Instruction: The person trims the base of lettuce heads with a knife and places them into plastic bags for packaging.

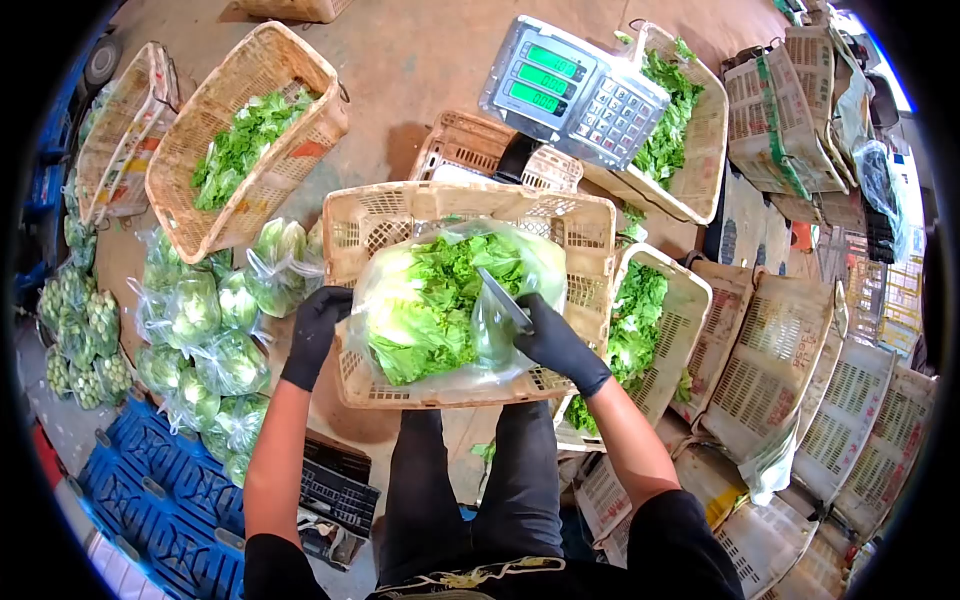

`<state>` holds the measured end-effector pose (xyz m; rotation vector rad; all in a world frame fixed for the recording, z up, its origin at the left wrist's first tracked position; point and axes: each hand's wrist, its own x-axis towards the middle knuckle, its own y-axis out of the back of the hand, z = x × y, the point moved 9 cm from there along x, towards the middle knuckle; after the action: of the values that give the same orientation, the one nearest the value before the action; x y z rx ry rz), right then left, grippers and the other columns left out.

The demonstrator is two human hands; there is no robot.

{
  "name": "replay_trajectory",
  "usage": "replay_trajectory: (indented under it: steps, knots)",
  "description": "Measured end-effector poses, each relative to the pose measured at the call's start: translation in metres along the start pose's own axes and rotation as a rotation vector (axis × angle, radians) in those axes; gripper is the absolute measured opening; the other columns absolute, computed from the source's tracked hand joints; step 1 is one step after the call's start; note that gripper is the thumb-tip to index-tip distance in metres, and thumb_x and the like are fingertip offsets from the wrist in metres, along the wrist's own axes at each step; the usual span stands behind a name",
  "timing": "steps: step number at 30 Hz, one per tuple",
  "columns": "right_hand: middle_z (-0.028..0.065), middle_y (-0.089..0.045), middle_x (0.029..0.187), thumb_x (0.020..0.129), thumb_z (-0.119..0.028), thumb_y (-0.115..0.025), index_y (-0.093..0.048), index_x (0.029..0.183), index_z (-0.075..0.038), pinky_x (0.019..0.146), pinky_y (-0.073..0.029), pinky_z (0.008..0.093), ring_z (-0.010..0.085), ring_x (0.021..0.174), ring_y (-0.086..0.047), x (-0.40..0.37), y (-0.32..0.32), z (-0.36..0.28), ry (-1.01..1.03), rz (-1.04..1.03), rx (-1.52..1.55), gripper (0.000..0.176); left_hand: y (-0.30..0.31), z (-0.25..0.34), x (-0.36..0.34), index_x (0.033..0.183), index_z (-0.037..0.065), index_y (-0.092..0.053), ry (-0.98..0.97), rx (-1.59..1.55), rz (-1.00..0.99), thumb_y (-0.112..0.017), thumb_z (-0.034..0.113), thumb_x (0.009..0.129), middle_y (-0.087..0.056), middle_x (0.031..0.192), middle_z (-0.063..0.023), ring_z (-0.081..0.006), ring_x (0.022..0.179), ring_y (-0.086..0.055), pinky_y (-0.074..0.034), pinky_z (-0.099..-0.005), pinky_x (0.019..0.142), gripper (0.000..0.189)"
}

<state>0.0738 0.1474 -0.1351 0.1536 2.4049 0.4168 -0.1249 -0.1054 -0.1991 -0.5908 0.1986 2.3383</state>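
A clear plastic bag of green leafy lettuce lies in a worn beige crate right before me. My right hand, in a dark glove, is closed on a knife whose blade points up and left over the bag's right part. My left hand, also gloved, is at the crate's left edge beside the bag; its fingertips are partly hidden by the plastic and rim, so its hold is unclear. Beyond the crate stands a scale display with green lit digits.
Crates with loose greens stand at the upper left, upper right and right. Bagged vegetables are piled at the left, above a blue pallet. Stacked crates line the right side.
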Motion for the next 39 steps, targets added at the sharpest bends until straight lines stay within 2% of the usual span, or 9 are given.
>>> replay_trajectory:
  steps: [7, 13, 15, 18, 27, 30, 33, 35, 39]
  knots:
    - [0.01, -0.057, 0.095, 0.081, -0.024, -0.061, -0.04, 0.12, 0.001, 0.084, -0.044, 0.0332, 0.0155, 0.086, -0.055, -0.098, -0.095, 0.018, -0.117, -0.956, 0.974, 0.051, -0.101, -0.068, -0.044, 0.094, -0.002, -0.056, 0.431, -0.211, -0.593, -0.054, 0.005, 0.078, -0.061, 0.084, -0.011, -0.018, 0.073, -0.062, -0.051, -0.0295, 0.064, 0.018]
    - [0.0138, -0.046, 0.127, 0.079, -0.019, -0.056, -0.051, 0.115, 0.0, 0.098, -0.032, 0.042, 0.0332, 0.117, -0.042, -0.1, 0.009, -0.141, 0.717, -0.51, 0.0, 0.041, -0.133, 0.065, -0.054, 0.112, 0.002, -0.053, 0.379, 0.471, -0.648, -0.066, 0.019, 0.078, -0.061, 0.083, -0.0076, -0.0116, 0.078, -0.06, -0.047, -0.0251, 0.071, 0.04]
    - [0.0113, -0.047, 0.127, 0.075, -0.027, -0.06, -0.055, 0.114, -0.003, 0.1, -0.03, 0.0434, 0.0312, 0.116, -0.043, -0.094, 0.0, -0.159, 0.678, -0.537, 0.061, 0.046, -0.143, 0.111, -0.064, 0.118, 0.004, -0.049, -0.06, 0.378, -0.565, -0.063, 0.015, 0.079, -0.061, 0.09, -0.0091, -0.0116, 0.084, -0.057, -0.046, -0.0264, 0.075, 0.043]
    - [0.0137, -0.056, 0.11, 0.069, -0.017, -0.063, -0.059, 0.103, -0.006, 0.086, -0.04, 0.0422, 0.0312, 0.102, -0.053, -0.092, -0.04, -0.178, 0.805, -0.578, -0.21, 0.036, -0.193, 0.092, -0.103, 0.124, 0.003, -0.042, 0.766, -0.93, -0.504, -0.062, 0.021, 0.08, -0.055, 0.105, -0.0093, -0.0157, 0.091, -0.055, -0.046, -0.0293, 0.08, 0.052]
    - [0.016, -0.059, 0.072, 0.065, -0.01, -0.057, -0.058, 0.08, -0.001, 0.062, -0.047, 0.0392, 0.0332, 0.071, -0.059, -0.069, -0.052, -0.175, 0.828, -0.693, -0.452, 0.018, -0.199, -0.034, -0.147, 0.121, 0.001, -0.045, 0.873, -1.017, -0.783, -0.048, 0.017, 0.087, -0.052, 0.111, -0.0119, -0.0158, 0.104, -0.049, -0.038, -0.0303, 0.092, 0.038]
    - [0.0143, -0.061, 0.074, 0.064, -0.009, -0.058, -0.059, 0.08, -0.001, 0.062, -0.048, 0.0375, 0.032, 0.07, -0.06, -0.069, -0.046, -0.171, 0.794, -0.718, -0.572, 0.019, -0.181, -0.032, -0.153, 0.12, 0.0, -0.045, 0.736, -0.721, -0.918, -0.043, 0.016, 0.089, -0.051, 0.113, -0.0128, -0.0158, 0.109, -0.046, -0.036, -0.0307, 0.096, 0.035]
    - [0.014, -0.062, 0.083, 0.065, -0.008, -0.058, -0.059, 0.09, -0.003, 0.067, -0.048, 0.036, 0.0307, 0.077, -0.06, -0.068, -0.033, -0.159, 0.757, -0.651, -0.552, 0.026, -0.162, 0.113, -0.125, 0.115, 0.001, -0.048, -0.618, 0.356, -0.792, -0.055, 0.014, 0.082, -0.054, 0.104, -0.0131, -0.0243, 0.098, -0.051, -0.041, -0.0345, 0.083, 0.037]
    - [0.0165, -0.06, 0.098, 0.065, -0.006, -0.059, -0.058, 0.103, -0.003, 0.076, -0.047, 0.0361, 0.0296, 0.091, -0.058, -0.071, -0.021, -0.145, 0.797, -0.526, -0.408, 0.038, -0.146, 0.109, -0.095, 0.094, 0.001, -0.059, -0.77, 0.782, -0.616, -0.054, 0.024, 0.084, -0.059, 0.094, -0.0072, -0.0187, 0.082, -0.055, -0.042, -0.0324, 0.078, 0.026]
    - [0.0182, -0.058, 0.102, 0.072, -0.001, -0.054, -0.053, 0.112, -0.005, 0.081, -0.046, 0.037, 0.0334, 0.09, -0.058, -0.024, -0.016, -0.004, 0.359, -0.337, -0.221, 0.041, -0.037, 0.046, -0.017, 0.068, 0.002, -0.058, -0.161, 0.499, -0.025, -0.059, 0.015, 0.078, -0.055, 0.07, -0.0071, -0.018, 0.063, -0.053, -0.042, -0.0298, 0.061, 0.016]
